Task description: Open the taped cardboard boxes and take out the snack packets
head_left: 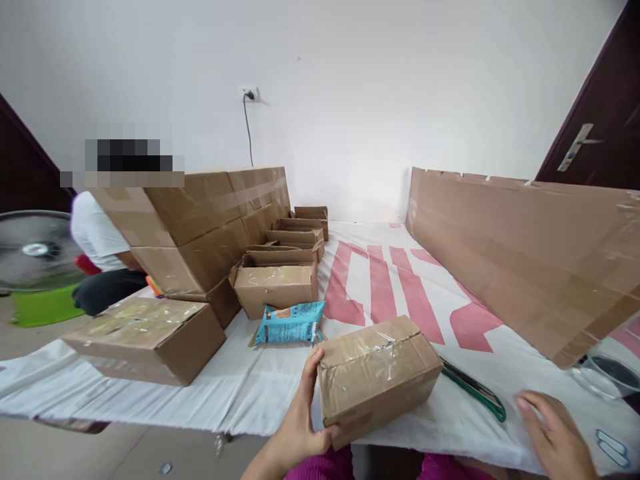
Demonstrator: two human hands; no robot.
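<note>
My left hand (pixel 300 420) grips the near left corner of a small taped cardboard box (pixel 375 373) that rests on the white sheet (pixel 250 390) in front of me. My right hand (pixel 555 437) lies on the sheet to the right of the box, fingers stretched out and holding nothing. A green-handled tool (pixel 475 388) lies between the box and my right hand. A blue snack packet (pixel 290 323) lies just beyond the box to the left.
A taped box (pixel 150 337) sits at the left. A row of open small boxes (pixel 280 273) runs along stacked large cartons (pixel 200 220). A long cardboard wall (pixel 525 253) lines the right side. A tape roll (pixel 607 373) lies far right. Another person (pixel 100 253) sits beside a fan (pixel 30 250).
</note>
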